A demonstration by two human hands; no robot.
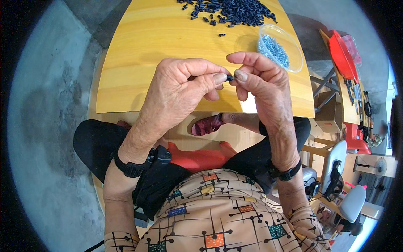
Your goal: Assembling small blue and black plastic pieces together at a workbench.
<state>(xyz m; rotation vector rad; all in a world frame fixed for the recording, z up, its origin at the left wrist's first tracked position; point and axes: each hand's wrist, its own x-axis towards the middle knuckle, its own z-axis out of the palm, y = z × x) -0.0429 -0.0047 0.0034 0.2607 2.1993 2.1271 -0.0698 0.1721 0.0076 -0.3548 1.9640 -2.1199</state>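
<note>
Both hands meet above the table (138, 63), raised close to the eyes for fine work. The left hand (178, 94) and right hand (262, 80) pinch one small black piece (229, 77) between fingertips. The black pile (235, 10) and clear dish (280, 47) of screws sit within reach.

A grey concrete floor (46, 126) surrounds the pale wooden surface (138, 50). At right, a workbench (350, 101), red chair (354, 136) and pale office chairs (352, 201) crowd together.
</note>
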